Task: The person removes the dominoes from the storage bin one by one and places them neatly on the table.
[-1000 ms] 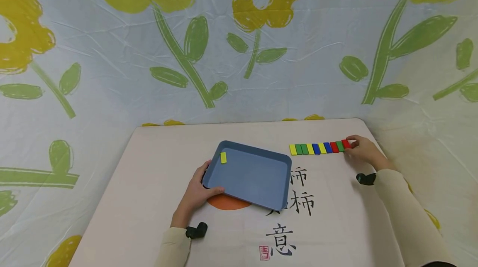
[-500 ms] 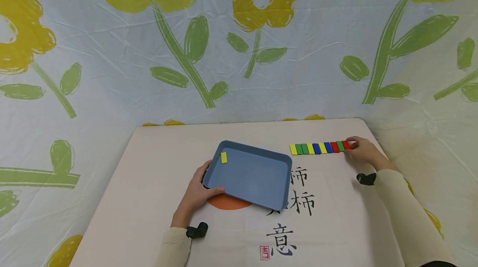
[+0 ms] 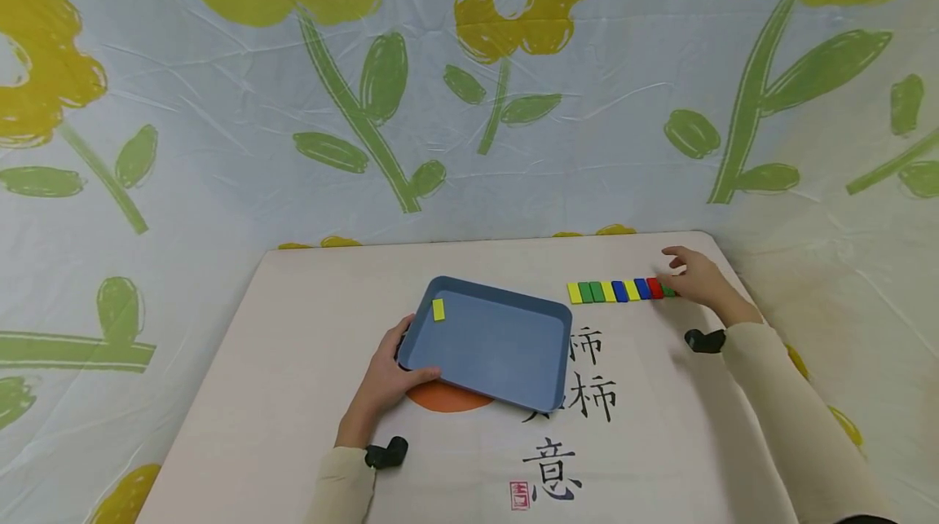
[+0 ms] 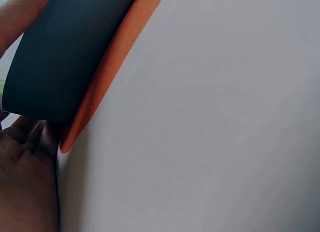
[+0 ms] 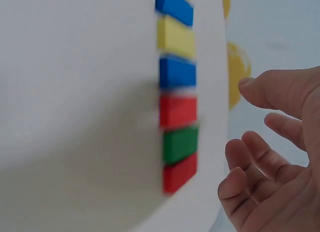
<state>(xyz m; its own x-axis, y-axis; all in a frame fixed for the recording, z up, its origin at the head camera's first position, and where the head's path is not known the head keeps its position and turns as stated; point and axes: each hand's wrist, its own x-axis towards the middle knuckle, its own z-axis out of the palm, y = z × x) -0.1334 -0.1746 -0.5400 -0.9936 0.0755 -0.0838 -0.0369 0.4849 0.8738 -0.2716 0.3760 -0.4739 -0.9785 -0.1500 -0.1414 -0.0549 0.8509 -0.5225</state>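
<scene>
A blue-grey tray lies tilted on the tabletop, with one small yellow domino-like block near its far left corner. My left hand grips the near left corner, thumb over the front rim and the other fingers along the left side. In the left wrist view, some fingers pass behind the dark tray wall. My right hand hovers over the right end of a row of coloured blocks, fingers spread and nothing between them. The right wrist view shows the end red block beside a green block.
The row runs leftward along the back right, through a blue block to a yellow block. Under the tray is a printed cloth with an orange shape and black characters. A flowered curtain stands behind the table.
My right hand has let go of the end red block and moved up and left over the row, fingers spreading. The left hand and tray stay put.
</scene>
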